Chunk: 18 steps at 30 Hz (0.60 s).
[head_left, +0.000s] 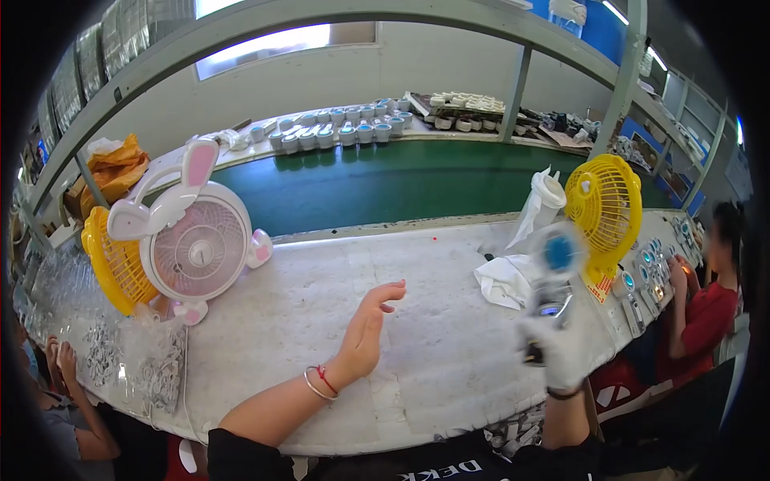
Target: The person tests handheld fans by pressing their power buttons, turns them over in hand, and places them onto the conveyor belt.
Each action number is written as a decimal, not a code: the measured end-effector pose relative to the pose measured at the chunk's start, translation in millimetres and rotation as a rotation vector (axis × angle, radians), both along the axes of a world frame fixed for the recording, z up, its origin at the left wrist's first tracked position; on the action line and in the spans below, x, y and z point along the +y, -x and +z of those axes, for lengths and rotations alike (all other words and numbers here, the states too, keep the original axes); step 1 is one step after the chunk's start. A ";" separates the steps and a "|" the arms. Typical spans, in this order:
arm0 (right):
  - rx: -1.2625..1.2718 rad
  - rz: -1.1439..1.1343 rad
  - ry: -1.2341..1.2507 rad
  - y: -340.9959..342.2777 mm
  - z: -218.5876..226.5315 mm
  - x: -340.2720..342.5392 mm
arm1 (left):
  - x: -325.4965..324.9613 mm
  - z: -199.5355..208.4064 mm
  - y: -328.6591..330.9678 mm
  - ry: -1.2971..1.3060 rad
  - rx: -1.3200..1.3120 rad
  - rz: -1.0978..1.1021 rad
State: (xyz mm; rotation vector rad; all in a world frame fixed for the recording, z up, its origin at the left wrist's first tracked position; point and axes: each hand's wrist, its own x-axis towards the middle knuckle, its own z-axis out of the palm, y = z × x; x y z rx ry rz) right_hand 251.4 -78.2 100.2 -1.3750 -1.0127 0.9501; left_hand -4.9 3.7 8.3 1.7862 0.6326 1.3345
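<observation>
My bare left hand (362, 335) is over the middle of the white table, fingers stretched out with nothing in them. A red string and a bangle circle its wrist. My right hand (559, 353), in a white glove, is closed around the handle of a small handheld fan (557, 255) with a blue centre. The fan stands head up and is smeared by motion. Just left of it lies a crumpled white cloth (504, 282). Behind the fan is a white roll (548, 191), its loose end hanging down.
A rabbit-eared white fan (200, 248) and a yellow fan (120, 260) stand left; another yellow fan (605, 212) stands right. Bagged parts (152, 369) cover the left corner. Beyond a green belt (385, 184) sit rows of small fans (337, 132). Co-workers sit at both sides.
</observation>
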 end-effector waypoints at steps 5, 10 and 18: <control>0.168 0.373 0.055 18.2 -48.1 -27.0 | -9.4 18.9 -6.8 -0.135 0.021 -0.062; 0.014 0.477 0.035 41.2 -81.8 -17.6 | -15.4 17.2 -10.5 -0.110 0.041 -0.197; 0.065 0.566 0.231 47.8 -71.5 -20.2 | -28.0 23.4 -16.0 0.036 0.158 -0.255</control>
